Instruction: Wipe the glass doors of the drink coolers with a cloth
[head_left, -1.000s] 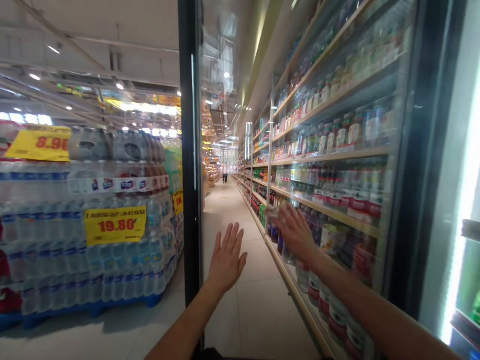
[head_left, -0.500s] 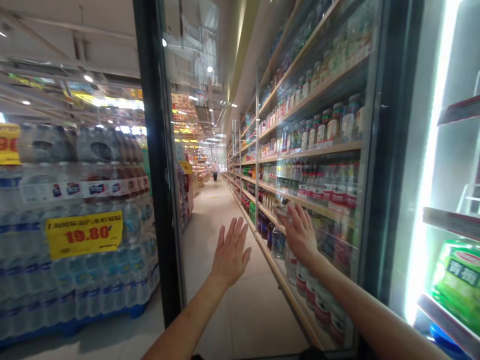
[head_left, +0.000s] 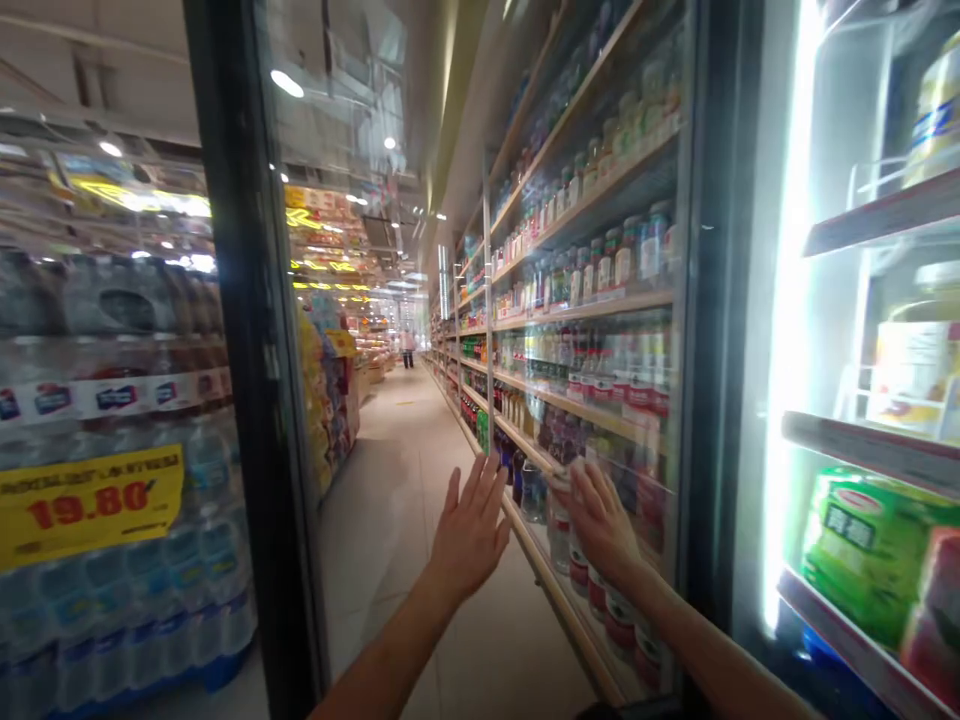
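Note:
A glass door (head_left: 360, 560) in a black frame stands in front of me. My left hand (head_left: 471, 525) is raised flat against or just before the pane, fingers stretched out and nothing in it. My right hand (head_left: 600, 525) is to its right, fingers bent over a small pale thing that looks like a cloth (head_left: 559, 481), at the pane. Most of this cloth is hidden under the fingers. Bottles on wooden shelves (head_left: 585, 300) show in the glass behind my right hand.
Lit cooler shelves (head_left: 862, 450) are on the right, with a green pack (head_left: 862, 550) on one. On the left stand stacked packs of bottled drinks (head_left: 127, 395) with a yellow price sign (head_left: 90, 505). A person (head_left: 407, 348) stands far down the aisle (head_left: 397, 430).
My view has turned a little to the right, so more of the cooler shelves shows. My right hand is slightly lower in view and nearer my left hand, still at the pane.

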